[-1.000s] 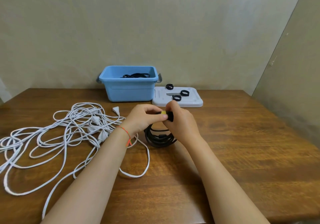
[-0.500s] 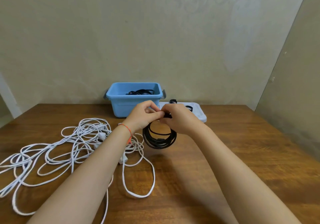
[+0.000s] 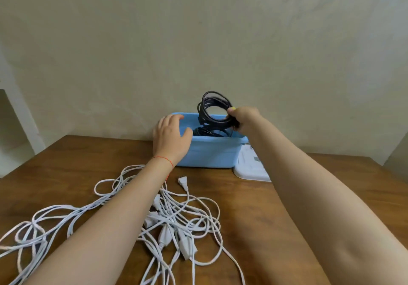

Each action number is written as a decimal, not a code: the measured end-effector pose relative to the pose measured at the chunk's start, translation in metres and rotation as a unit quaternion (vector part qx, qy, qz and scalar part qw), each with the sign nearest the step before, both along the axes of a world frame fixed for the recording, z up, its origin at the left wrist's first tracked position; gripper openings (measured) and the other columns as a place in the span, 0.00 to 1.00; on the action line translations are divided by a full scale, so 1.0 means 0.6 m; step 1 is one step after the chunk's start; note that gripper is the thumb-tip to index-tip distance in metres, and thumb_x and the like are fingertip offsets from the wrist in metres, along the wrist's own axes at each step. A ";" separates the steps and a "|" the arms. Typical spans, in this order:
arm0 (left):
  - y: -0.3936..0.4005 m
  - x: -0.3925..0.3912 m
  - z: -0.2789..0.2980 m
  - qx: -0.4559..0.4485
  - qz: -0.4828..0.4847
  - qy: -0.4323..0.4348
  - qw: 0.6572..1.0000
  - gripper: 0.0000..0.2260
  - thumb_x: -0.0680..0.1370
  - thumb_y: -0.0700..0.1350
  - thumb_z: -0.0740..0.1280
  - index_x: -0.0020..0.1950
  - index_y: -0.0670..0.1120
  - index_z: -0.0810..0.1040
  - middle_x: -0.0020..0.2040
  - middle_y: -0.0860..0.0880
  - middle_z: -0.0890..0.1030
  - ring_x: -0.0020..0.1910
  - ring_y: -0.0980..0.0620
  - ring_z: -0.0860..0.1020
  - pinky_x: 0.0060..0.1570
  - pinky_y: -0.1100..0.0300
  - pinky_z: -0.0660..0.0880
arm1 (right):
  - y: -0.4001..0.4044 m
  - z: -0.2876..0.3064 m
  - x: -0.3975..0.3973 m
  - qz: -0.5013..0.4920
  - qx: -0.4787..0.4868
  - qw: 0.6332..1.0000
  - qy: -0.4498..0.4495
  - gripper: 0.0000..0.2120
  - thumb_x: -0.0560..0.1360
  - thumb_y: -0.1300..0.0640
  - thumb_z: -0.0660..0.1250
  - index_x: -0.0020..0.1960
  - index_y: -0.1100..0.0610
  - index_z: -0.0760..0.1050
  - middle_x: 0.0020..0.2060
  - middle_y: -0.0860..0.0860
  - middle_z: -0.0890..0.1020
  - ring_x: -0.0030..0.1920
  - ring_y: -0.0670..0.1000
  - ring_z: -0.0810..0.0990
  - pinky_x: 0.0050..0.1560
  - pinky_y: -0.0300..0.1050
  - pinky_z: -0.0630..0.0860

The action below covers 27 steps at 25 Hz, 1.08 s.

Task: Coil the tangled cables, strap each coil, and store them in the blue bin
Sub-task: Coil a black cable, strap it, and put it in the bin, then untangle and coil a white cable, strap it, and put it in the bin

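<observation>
The right hand (image 3: 244,118) holds the black cable coil (image 3: 215,110) above the open top of the blue bin (image 3: 212,152), fingers curled round the coil's right side where a speck of yellow shows at the fingertips; I take that spot to be the strapped part, though the strap itself cannot be made out. The coil stands nearly upright, its ring facing the camera, its lowest arc just over the bin's mouth and roughly above the middle of it. So the drop that remains is straight down from the fingers, and the right hand is plainly the one to make it.

The left hand (image 3: 171,138) rests on the bin's left rim with fingers relaxed and spread over the edge, thumb inside the near wall, steadying the bin more than gripping it.

The bin sits at the far edge of the wooden table (image 3: 276,207), against the wall. Inside it another dark coil (image 3: 209,131) lies partly visible beneath the held one; how much room is left is hidden by the near wall. The white lid (image 3: 249,170) beside the bin's right side is mostly covered by the right forearm. The tangled white cable (image 3: 176,225) sprawls across the table's near left part, uncoiled, its plug (image 3: 183,182) lying just short of the bin.
</observation>
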<state>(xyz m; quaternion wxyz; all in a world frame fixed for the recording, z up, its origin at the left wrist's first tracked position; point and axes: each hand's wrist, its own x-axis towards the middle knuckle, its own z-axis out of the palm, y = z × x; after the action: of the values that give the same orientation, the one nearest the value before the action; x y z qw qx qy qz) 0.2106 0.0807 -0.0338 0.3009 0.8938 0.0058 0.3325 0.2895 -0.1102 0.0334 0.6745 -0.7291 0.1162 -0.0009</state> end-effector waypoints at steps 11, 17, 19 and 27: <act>-0.071 0.068 0.030 0.302 -0.057 0.236 0.922 0.25 0.82 0.57 0.45 0.43 0.46 0.76 0.41 0.47 0.75 0.47 0.46 0.71 0.59 0.45 0.63 | 0.023 -0.033 -0.005 0.129 -0.647 0.747 -0.084 0.13 0.79 0.62 0.59 0.36 0.60 0.66 0.41 0.56 0.75 0.44 0.58 0.73 0.42 0.46 0.68; -0.092 0.059 0.050 0.277 -0.047 0.307 0.909 0.22 0.83 0.52 0.46 0.40 0.45 0.73 0.50 0.43 0.77 0.55 0.45 0.69 0.70 0.42 0.56 | -0.028 -0.046 -0.025 0.132 -0.562 0.800 -0.164 0.14 0.79 0.62 0.56 0.34 0.60 0.66 0.33 0.53 0.70 0.39 0.56 0.69 0.32 0.45 0.64; -0.093 0.031 0.038 0.249 -0.045 0.184 0.950 0.19 0.83 0.51 0.51 0.54 0.44 0.79 0.62 0.44 0.76 0.66 0.45 0.68 0.72 0.45 0.56 | -0.043 -0.045 -0.052 0.100 -0.532 0.807 -0.236 0.12 0.78 0.63 0.56 0.43 0.61 0.78 0.42 0.56 0.77 0.44 0.59 0.74 0.44 0.49 0.72; -0.075 -0.151 0.006 0.164 -0.067 0.202 0.963 0.11 0.79 0.48 0.61 0.43 0.48 0.80 0.42 0.48 0.81 0.44 0.44 0.78 0.39 0.54 0.74 | -0.006 -0.111 -0.246 0.309 -0.512 0.801 0.007 0.16 0.79 0.49 0.63 0.50 0.62 0.79 0.41 0.57 0.85 0.40 0.56 0.85 0.40 0.49 0.82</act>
<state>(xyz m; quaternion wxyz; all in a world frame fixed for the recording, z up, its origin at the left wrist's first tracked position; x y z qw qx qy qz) 0.1201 0.0354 -0.0303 0.1647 0.9778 -0.0479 0.1205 0.1418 -0.1137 -0.0330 0.1667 -0.9656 -0.1282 0.1529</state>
